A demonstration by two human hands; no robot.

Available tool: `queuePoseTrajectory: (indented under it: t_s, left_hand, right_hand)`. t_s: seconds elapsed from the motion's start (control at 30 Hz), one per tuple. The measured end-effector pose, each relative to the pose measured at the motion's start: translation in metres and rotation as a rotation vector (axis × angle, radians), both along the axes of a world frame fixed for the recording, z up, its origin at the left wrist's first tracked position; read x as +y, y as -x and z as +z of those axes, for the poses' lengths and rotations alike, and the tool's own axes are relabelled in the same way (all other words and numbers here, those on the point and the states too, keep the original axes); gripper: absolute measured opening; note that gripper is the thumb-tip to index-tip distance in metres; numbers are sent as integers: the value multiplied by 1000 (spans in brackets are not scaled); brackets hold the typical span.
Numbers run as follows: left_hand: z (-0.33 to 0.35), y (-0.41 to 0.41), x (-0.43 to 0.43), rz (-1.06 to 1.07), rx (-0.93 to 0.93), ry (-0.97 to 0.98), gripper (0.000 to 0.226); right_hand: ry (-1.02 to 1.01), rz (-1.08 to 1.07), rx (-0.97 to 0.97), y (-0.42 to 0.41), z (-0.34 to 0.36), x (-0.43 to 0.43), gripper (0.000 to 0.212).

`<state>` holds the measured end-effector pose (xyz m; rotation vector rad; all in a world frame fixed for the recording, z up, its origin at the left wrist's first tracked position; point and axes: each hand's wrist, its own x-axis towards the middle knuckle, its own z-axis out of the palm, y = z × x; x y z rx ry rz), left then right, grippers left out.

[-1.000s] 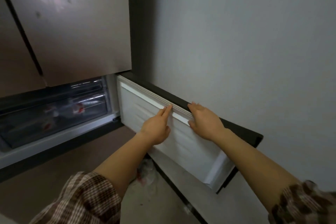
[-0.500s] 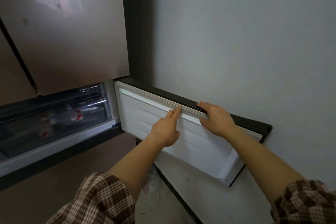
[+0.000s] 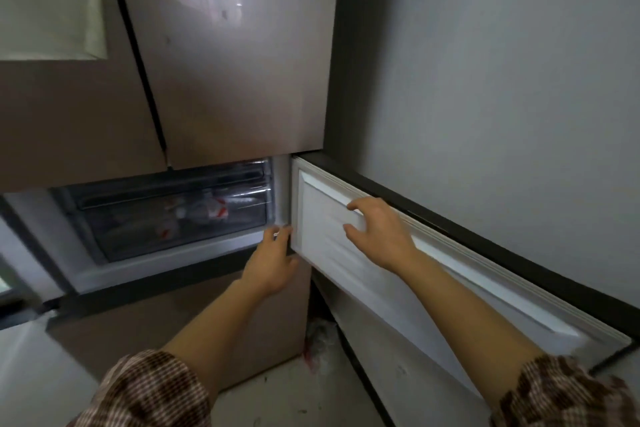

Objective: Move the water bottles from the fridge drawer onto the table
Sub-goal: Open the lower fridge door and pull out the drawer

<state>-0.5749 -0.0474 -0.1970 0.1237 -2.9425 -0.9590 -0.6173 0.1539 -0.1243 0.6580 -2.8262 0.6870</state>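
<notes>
While the fridge door point(image 3: 433, 274) stood swung open against the wall, the right hand point(image 3: 379, 236) lay on its white inner panel, fingers spread and empty. The left hand point(image 3: 272, 262) reached to the door's hinge edge, fingers loose, holding nothing. Water bottles point(image 3: 207, 210), seemingly red-labelled, lay blurred inside the clear fridge drawer point(image 3: 166, 218).

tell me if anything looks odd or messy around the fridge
A crumpled clear plastic wrapper with red print lies on the floor in the gap under the open white-lined fridge door, beside the brown lower panel. Nothing else stands out.
</notes>
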Motion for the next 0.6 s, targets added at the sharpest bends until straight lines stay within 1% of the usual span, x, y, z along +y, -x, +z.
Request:
queuePoseTrajectory:
  t_s: [0.13, 0.2, 0.4, 0.43, 0.53, 0.6]
  left_hand:
    - [-14, -8, -78, 197, -132, -10, 61]
    - [-22, -9, -115, 284, -170, -41, 58]
    - [-52, 0, -209, 515, -216, -198, 50]
    - [-56, 4, -224, 555, -223, -236, 47]
    - [-62, 25, -264, 665, -190, -440, 33]
    - [-56, 42, -285, 750, -147, -609, 18]
  right_hand:
    - [3, 125, -139, 18, -31, -86, 45]
    - [19, 160, -217, 27, -46, -127, 41]
    - [105, 163, -501, 63, -93, -236, 45]
    - [130, 149, -545, 71, -99, -251, 43]
    - [273, 88, -670, 87, -111, -292, 16]
    - [360, 31, -726, 96, -117, -318, 13]
